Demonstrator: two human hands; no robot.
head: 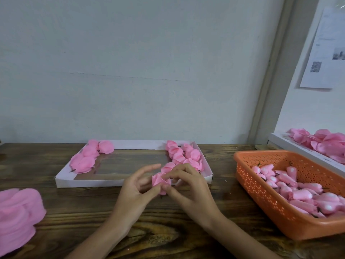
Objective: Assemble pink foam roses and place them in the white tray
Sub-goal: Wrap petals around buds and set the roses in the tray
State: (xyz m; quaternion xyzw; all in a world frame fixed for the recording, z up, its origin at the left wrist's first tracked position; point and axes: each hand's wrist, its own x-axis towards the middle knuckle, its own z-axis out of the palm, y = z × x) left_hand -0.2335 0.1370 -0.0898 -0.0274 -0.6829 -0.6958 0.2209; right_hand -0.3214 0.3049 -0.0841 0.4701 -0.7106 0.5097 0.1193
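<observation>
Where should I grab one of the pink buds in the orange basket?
Probably from above, since the orange basket is open only on top. Pinch a pink bud on the pile across its fat middle; it lies on its side, so the wide part faces up.

The rose (160, 181) is mostly buried under fingers: right hand (188, 186) curled over one side, left hand (136, 189) gripping the other, so no idea what its base looks like. The right hand also blocks a bit of the tray (84, 182) near wall and part of one flower (168, 166) inside. The petal pile (16, 215) runs off the left edge, while the basket (248, 176) and second tray (291, 144) run off the right. The print on the wall paper (324, 53) is way too small to read. Both forearms are cut off at the bottom.
</observation>
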